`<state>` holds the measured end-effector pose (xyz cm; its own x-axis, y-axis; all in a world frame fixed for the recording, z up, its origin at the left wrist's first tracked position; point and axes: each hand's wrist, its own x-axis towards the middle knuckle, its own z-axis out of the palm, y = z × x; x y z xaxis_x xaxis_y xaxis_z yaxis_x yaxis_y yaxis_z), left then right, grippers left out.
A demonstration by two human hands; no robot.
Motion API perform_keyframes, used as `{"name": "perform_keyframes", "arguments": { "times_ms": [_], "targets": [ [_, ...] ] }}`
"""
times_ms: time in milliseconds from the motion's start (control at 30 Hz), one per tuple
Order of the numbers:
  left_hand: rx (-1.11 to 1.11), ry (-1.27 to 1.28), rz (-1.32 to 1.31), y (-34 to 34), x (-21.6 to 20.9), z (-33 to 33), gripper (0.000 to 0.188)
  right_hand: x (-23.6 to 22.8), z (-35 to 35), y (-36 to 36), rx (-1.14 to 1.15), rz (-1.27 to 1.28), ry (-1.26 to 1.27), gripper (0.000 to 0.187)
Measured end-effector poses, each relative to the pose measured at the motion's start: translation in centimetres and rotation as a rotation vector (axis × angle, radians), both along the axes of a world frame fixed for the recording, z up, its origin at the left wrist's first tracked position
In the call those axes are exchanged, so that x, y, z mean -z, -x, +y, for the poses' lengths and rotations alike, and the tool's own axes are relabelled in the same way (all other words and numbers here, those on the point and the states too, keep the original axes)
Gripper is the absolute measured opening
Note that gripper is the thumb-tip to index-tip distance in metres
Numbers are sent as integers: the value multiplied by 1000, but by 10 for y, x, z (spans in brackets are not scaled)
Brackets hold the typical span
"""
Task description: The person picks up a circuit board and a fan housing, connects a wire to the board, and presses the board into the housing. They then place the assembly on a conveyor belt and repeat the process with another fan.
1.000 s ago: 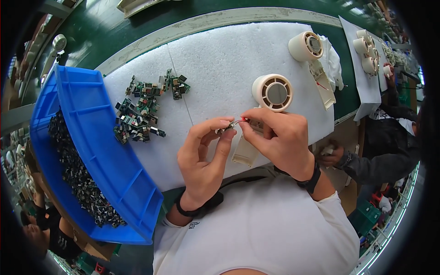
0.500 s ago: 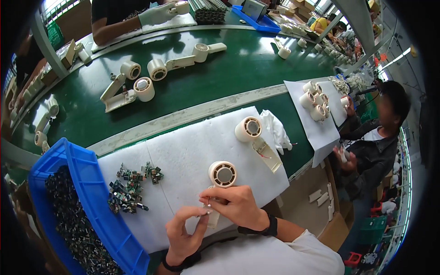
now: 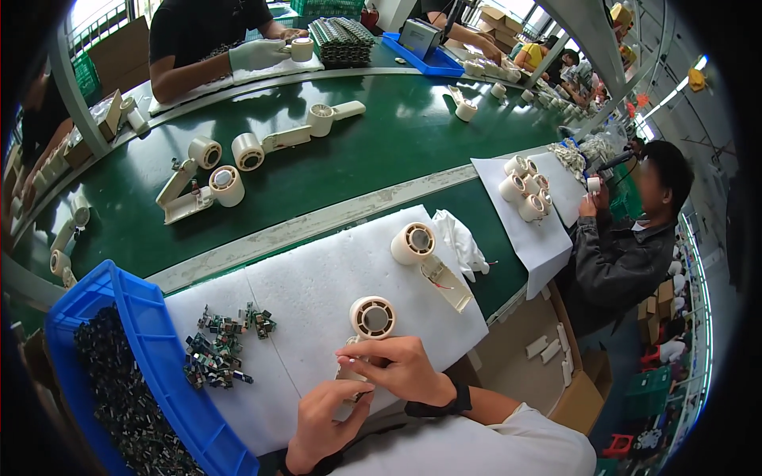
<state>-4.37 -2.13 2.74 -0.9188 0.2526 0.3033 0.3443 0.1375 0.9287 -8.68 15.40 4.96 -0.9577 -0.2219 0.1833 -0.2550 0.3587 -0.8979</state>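
Note:
A cream handheld fan (image 3: 373, 318) lies on the white foam sheet in front of me, its round head away from me and its open handle (image 3: 344, 373) under my hands. My right hand (image 3: 406, 369) pinches something tiny just above the handle; the fingers partly hide it. Thumb and forefinger of my left hand (image 3: 324, 420) close by the handle's near end, and what they grip is too small to tell. Farther right rests a second fan (image 3: 413, 243) with its handle shell open and a thin red wire inside. Small green circuit boards (image 3: 218, 349) are heaped to the left.
A blue bin (image 3: 151, 341) full of small dark parts stands at my left. Beyond the foam sheet (image 3: 302, 278) runs a green conveyor (image 3: 317, 174) carrying several fans. White cloth gloves (image 3: 460, 244) lie right of it; a cardboard box (image 3: 516, 349) sits lower right. Co-workers sit across and at right.
The whole view has shifted a little. My fingertips have drawn apart slightly, with my left hand lower along the handle. The co-worker at right has brought both hands together at a fan head.

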Motion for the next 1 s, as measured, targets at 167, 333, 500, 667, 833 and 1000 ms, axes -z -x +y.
{"name": "perform_keyframes", "arguments": {
  "times_ms": [167, 333, 500, 667, 833, 1000],
  "targets": [
    [-2, -12, 7, 0, -4, 0, 26, -1, 11, -3, -6, -49, -72, 22],
    [-10, -16, 22, 0, -4, 1, 29, 5, 15, 4, -105, 201, -257, 23],
    [4, -13, 26, 0, -2, 1, 30, -4, 16, 10, -184, 259, -419, 25],
    [21, -29, 46, 0, -3, 2, 29, -4, 13, 12, -174, 251, -369, 20],
    [135, -62, 15, -3, -4, -3, 32, -12, 8, 6, -87, 116, -264, 13],
    [-180, -207, -95, -2, 9, -2, 31, -10, 10, 9, -53, 42, -225, 10]
  ]
}}
